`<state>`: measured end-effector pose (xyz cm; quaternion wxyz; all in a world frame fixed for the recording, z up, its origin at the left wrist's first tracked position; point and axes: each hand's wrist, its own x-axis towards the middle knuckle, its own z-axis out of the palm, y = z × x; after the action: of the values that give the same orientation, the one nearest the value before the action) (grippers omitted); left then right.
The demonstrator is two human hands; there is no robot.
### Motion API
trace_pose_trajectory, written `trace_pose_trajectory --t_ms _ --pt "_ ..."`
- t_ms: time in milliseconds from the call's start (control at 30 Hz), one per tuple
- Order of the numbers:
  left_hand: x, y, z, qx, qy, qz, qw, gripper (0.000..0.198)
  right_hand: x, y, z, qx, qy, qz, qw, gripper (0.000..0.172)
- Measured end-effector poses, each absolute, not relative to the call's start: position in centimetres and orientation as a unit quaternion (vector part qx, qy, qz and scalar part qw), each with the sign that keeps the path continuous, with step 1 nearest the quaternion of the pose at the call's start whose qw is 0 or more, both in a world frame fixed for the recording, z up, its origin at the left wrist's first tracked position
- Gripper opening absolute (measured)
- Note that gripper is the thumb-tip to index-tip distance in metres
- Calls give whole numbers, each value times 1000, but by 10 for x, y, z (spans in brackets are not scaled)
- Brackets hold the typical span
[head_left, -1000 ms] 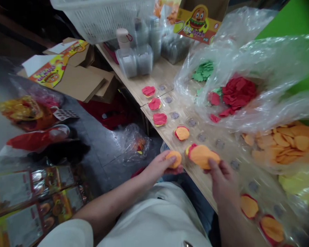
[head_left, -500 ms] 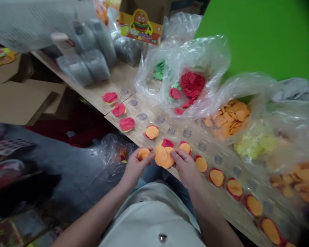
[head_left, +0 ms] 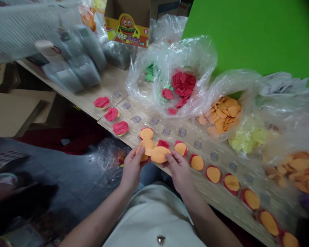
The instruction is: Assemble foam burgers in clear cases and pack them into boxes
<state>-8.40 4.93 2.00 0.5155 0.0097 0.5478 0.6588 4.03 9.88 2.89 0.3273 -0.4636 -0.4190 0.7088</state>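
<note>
Left hand (head_left: 134, 161) pinches orange discs (head_left: 147, 145), right hand (head_left: 179, 168) pinches one smooth, flat disc (head_left: 159, 154)

Just beyond the hands, a wrinkled red-topped stack (head_left: 163, 143) lacks orange; the orange-topped row (head_left: 213, 174) right of the right hand seems done; left of the left hand along the counter (head_left: 92, 113), three crinkled red stacks (head_left: 121, 128) look not yet covered

Pale top (head_left: 146, 216) (shiny round stud (head_left: 161, 239))
</note>
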Motion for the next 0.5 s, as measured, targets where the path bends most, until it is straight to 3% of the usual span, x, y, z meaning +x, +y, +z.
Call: trace_pose_trajectory --t_ms 200,333,500 --pt "-115 44 12 -74 505 722 468 25 67 127 20 -527 -378 638 415 28" --pt "-137 28 7 -14 533 668 519 30 84 154 23 -521 -513 603 320 31" --pt "-135 16 11 171 587 508 607 34 60 166 17 -463 -611 599 230 31"
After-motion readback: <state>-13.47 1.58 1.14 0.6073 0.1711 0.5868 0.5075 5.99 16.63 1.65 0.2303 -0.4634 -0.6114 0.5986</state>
